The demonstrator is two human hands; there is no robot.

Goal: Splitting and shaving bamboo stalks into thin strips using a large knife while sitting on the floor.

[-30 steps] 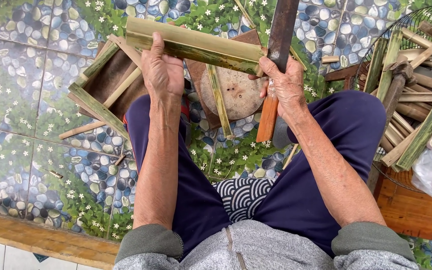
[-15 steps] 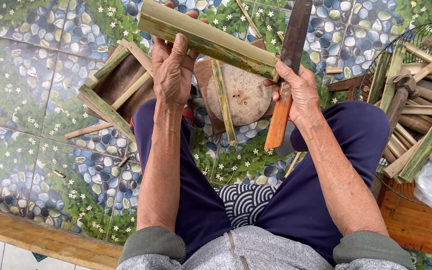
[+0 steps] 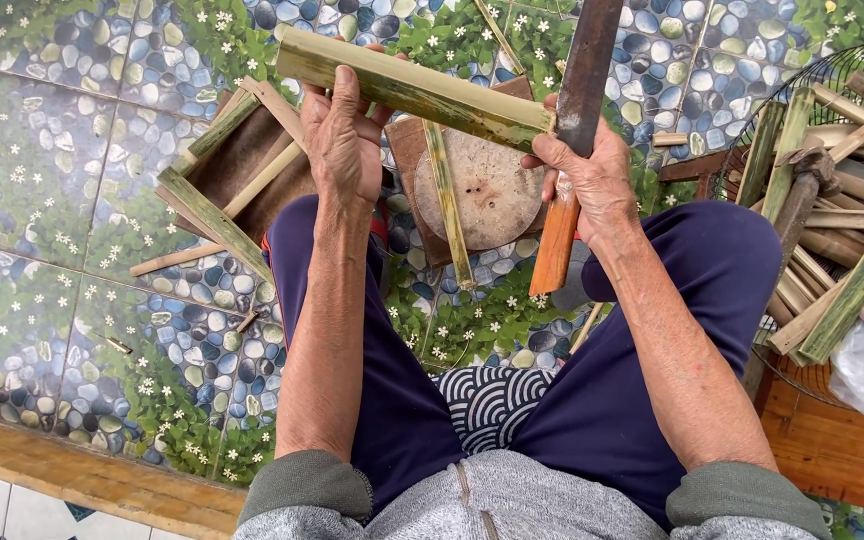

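while gripped: bamboo section [image 3: 417, 88] in closed left hand [image 3: 344, 140], cleaver [image 3: 574, 140] in closed right hand [image 3: 592, 180].

Hands hemmed in by bamboo clutter on both sides

A wooden frame [image 3: 222, 170] is crowding the left hand [image 3: 344, 140]; a wire basket [image 3: 832, 80] of bamboo strips [image 3: 832, 220] is blocking beyond the right hand [image 3: 592, 175]. The round block [image 3: 482, 190] is sitting just below, while tiled floor [image 3: 62, 250] is lying open far left.

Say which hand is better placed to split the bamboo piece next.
Right, most likely. The right hand already grips the cleaver by its wooden handle, blade against the end of the bamboo piece. The left hand is occupied holding it.
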